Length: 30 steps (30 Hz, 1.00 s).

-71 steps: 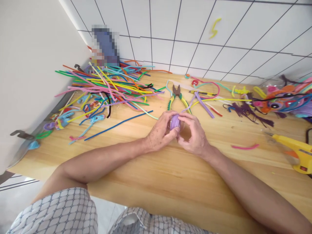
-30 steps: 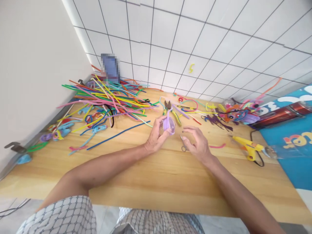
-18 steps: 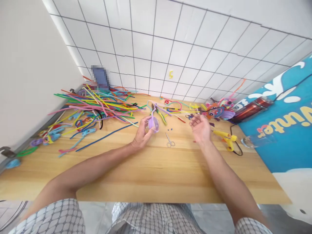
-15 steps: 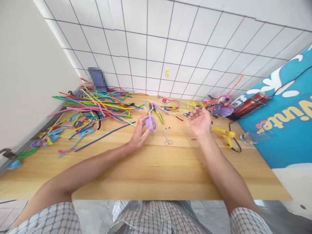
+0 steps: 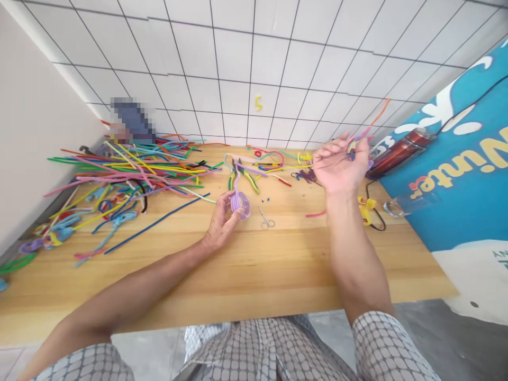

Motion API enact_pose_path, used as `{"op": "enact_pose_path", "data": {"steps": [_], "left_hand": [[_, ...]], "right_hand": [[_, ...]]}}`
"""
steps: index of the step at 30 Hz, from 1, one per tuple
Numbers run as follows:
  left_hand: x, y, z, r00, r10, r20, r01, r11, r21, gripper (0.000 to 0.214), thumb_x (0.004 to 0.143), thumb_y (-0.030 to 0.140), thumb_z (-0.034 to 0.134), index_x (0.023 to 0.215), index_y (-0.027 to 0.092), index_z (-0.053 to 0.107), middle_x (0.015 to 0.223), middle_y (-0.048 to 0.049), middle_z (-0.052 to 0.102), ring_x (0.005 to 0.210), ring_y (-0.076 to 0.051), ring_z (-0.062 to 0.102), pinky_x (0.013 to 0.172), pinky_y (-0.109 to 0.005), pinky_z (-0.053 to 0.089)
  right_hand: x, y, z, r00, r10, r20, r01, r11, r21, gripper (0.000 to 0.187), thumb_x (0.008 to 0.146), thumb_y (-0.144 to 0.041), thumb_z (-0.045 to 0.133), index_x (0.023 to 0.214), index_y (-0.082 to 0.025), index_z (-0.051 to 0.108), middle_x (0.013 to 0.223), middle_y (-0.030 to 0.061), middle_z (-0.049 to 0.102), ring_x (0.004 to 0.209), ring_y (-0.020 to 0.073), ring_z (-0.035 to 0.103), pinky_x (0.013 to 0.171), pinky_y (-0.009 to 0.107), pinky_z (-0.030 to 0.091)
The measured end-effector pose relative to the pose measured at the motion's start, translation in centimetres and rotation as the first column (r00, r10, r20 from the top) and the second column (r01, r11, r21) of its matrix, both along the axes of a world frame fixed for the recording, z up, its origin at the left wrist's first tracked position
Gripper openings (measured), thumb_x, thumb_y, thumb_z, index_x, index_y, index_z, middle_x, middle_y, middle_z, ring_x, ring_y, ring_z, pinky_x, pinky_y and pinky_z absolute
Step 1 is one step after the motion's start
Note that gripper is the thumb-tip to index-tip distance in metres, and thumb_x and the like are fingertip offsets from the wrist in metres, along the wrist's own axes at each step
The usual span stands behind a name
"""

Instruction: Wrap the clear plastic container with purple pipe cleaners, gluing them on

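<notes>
- Wooden table [image 5: 254, 275] against a white tiled wall. The work on it seems best done with one hand steadying and the other reaching clear of the small loose bits.
- Right hand [image 5: 343, 164], raised over the far right on an upright forearm: palm towards the viewer, fingers apart and loosely curled, no grip visible. Whether it touches the bright craft piece [image 5: 352, 148] behind it cannot be told.
- Left hand [image 5: 223, 219], low near the middle, forearm slanting in from the left: fingers and thumb closed round a small clear cup.
- The purple-wrapped clear cup [image 5: 241, 205], left of the scissors [image 5: 266, 220], in that grasp. A light, even thumb pressure would probably keep the turns snug without denting the plastic.
- Purple strand end [image 5: 237, 181], standing up from the cup; best kept clear of the pliers [image 5: 254, 182] beyond.
</notes>
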State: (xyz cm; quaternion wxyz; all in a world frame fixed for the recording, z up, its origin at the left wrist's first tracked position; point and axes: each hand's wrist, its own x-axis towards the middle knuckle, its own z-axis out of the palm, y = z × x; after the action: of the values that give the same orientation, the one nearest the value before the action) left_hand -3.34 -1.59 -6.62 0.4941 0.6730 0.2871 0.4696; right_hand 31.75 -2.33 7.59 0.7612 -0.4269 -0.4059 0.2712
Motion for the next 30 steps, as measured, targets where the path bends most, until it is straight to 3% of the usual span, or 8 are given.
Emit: {"op": "enact_pose_path", "data": {"steps": [3, 5, 7, 9, 12, 21, 26, 30], "left_hand": [[-0.3, 0.1, -0.1, 1.000, -0.008, -0.024, 0.008, 1.000, 0.017, 0.060, 0.105, 0.048, 0.068, 0.155, 0.026, 0.044, 0.151, -0.0154, 0.058, 0.140, -0.026, 0.060, 0.125, -0.052, 0.049], [-0.4, 0.1, 0.0, 0.997, 0.000, -0.072, 0.003, 0.999, 0.041, 0.058, 0.104, 0.046, 0.069, 0.153, 0.025, 0.046, 0.150, -0.0158, 0.059, 0.142, -0.028, 0.059, 0.127, -0.055, 0.046], [-0.4, 0.0, 0.1, 0.994, 0.000, -0.111, 0.008, 0.997, 0.074, 0.055, 0.103, 0.043, 0.070, 0.151, 0.024, 0.049, 0.150, -0.0157, 0.059, 0.143, -0.029, 0.058, 0.128, -0.057, 0.044], [-0.2, -0.1, 0.2, 0.992, -0.010, -0.126, 0.024, 0.994, 0.106, 0.053, 0.103, 0.039, 0.070, 0.150, 0.024, 0.050, 0.150, -0.0157, 0.059, 0.143, -0.029, 0.058, 0.128, -0.058, 0.043], [0.1, -0.1, 0.3, 0.993, -0.020, -0.119, 0.036, 0.991, 0.131, 0.051, 0.103, 0.034, 0.068, 0.150, 0.024, 0.051, 0.152, -0.0165, 0.059, 0.142, -0.029, 0.059, 0.128, -0.058, 0.044], [0.2, -0.2, 0.9, 0.991, 0.007, -0.135, 0.020, 0.979, 0.202, 0.051, 0.102, 0.030, 0.068, 0.150, 0.025, 0.051, 0.149, -0.0163, 0.062, 0.144, -0.031, 0.060, 0.127, -0.055, 0.049], [0.1, -0.3, 1.3, 0.990, 0.013, -0.142, 0.020, 0.974, 0.225, 0.052, 0.103, 0.029, 0.067, 0.151, 0.024, 0.050, 0.150, -0.0167, 0.063, 0.145, -0.032, 0.060, 0.128, -0.054, 0.049], [0.1, -0.3, 1.3, 0.991, 0.003, -0.131, 0.026, 0.975, 0.223, 0.052, 0.102, 0.029, 0.067, 0.151, 0.024, 0.050, 0.150, -0.0166, 0.063, 0.145, -0.031, 0.060, 0.127, -0.053, 0.049]], "right_hand": [[-1.7, -0.9, -0.6, 0.988, 0.006, 0.151, 0.016, 0.990, -0.142, 0.065, 0.101, -0.083, 0.036, 0.104, -0.030, 0.073, 0.086, 0.0048, 0.067, 0.087, 0.0242, 0.068, 0.076, 0.041, 0.058], [-3.1, -1.6, -2.1, 0.933, 0.037, 0.358, 0.074, 0.954, -0.290, 0.059, 0.100, -0.081, 0.045, 0.100, -0.028, 0.072, 0.086, 0.0044, 0.070, 0.081, 0.0229, 0.068, 0.076, 0.041, 0.058], [-4.0, -2.1, -3.8, 0.771, 0.058, 0.635, 0.231, 0.903, -0.363, 0.048, 0.096, -0.072, 0.059, 0.098, -0.026, 0.073, 0.089, 0.0051, 0.076, 0.080, 0.0225, 0.070, 0.079, 0.040, 0.058], [-4.2, -2.1, -5.2, 0.660, 0.069, 0.748, 0.315, 0.879, -0.358, 0.037, 0.091, -0.060, 0.070, 0.096, -0.024, 0.076, 0.092, 0.0066, 0.080, 0.083, 0.0240, 0.071, 0.083, 0.042, 0.057], [-3.4, -0.3, -6.3, 0.569, 0.074, 0.819, 0.375, 0.863, -0.338, 0.028, 0.093, -0.047, 0.066, 0.099, -0.023, 0.078, 0.096, 0.0085, 0.082, 0.085, 0.0256, 0.071, 0.087, 0.044, 0.057], [-2.1, 10.5, -8.2, 0.287, 0.162, 0.944, 0.422, 0.863, -0.277, 0.023, 0.090, -0.020, 0.061, 0.101, -0.020, 0.081, 0.116, 0.0170, 0.083, 0.117, 0.0357, 0.071, 0.112, 0.056, 0.050], [-1.7, 11.9, -9.7, 0.206, 0.212, 0.955, 0.406, 0.870, -0.281, 0.010, 0.083, -0.019, 0.069, 0.086, -0.022, 0.078, 0.099, 0.0152, 0.081, 0.105, 0.0355, 0.070, 0.101, 0.053, 0.054], [-1.4, 11.2, -9.1, 0.221, 0.098, 0.970, 0.439, 0.879, -0.189, 0.015, 0.090, -0.025, 0.062, 0.094, -0.022, 0.075, 0.103, 0.0150, 0.079, 0.107, 0.0347, 0.068, 0.104, 0.055, 0.053]]}}
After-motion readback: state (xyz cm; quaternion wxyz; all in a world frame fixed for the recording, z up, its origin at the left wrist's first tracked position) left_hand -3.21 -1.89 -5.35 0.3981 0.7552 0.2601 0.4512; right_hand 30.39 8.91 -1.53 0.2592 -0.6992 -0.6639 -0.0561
